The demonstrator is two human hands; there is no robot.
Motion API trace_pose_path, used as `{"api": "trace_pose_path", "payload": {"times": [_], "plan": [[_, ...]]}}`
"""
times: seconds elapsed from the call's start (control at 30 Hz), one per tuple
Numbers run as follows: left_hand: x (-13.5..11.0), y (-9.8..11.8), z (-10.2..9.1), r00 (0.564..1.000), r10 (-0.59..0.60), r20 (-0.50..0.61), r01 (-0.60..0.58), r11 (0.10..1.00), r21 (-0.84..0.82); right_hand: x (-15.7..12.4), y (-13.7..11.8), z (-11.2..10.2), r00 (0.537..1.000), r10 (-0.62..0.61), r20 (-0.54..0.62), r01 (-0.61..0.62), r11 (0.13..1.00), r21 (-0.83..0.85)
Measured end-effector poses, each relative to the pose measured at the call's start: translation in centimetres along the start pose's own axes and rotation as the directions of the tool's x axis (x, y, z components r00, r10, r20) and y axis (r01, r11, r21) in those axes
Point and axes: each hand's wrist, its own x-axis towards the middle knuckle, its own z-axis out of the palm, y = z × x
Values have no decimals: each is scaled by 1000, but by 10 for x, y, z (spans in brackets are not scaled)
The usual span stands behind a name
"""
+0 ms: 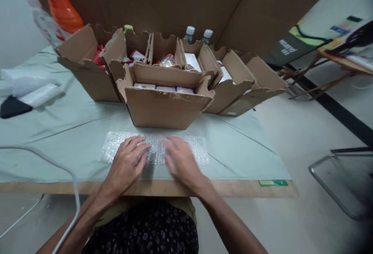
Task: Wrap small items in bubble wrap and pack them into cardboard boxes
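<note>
A strip of clear bubble wrap (113, 143) lies flat across the cloth near the table's front edge. Over its left half is my left hand (127, 160), fingers apart and slightly bent, holding nothing. My right hand (182, 161) is above the right half, its fingers blurred by motion but spread. Whether the fingertips touch the wrap is hard to tell. Just behind the wrap stands an open cardboard box (169, 108) with several white and purple small boxes (166, 88) inside.
A row of open cardboard bins (106, 79) holds red packets (137, 56) and white boxes (192, 62). Rolled bubble wrap (40, 94) and a black item (14, 107) lie at left. A white cable (65, 166) crosses the left front edge. An orange bottle (62, 9) stands behind.
</note>
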Motion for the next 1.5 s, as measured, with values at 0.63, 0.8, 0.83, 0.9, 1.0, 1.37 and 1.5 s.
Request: {"api": "trace_pose_path", "payload": {"times": [0.63, 0.8, 0.83, 0.9, 1.0, 1.37, 1.5], "plan": [[-15, -50, -17, 985, -163, -52, 168, 981, 97, -76, 117, -44, 930, 322, -176, -350, 922, -165], [-29, -82, -29, 912, -404, -64, 402, 855, 329, -31, 118, -23, 914, 394, -99, -402, 911, -89], [-29, -85, -27, 901, -430, -53, 421, 840, 343, -28, 116, -22, 915, 394, -86, -400, 914, -61], [-27, -83, -25, 885, -461, -70, 458, 829, 320, -27, 110, -23, 915, 390, -100, -387, 921, 45], [-21, -64, -26, 823, -564, -64, 566, 809, 157, -34, 99, -35, 879, 465, -109, -416, 857, 305], [-22, -9, -31, 792, -608, -49, 581, 776, -244, -56, 86, -91, 750, 661, 13, -542, 604, 584], [-16, 8, -34, 789, -591, 169, 585, 638, -502, -31, 34, -78, 844, 530, 89, -475, 657, 585]]}}
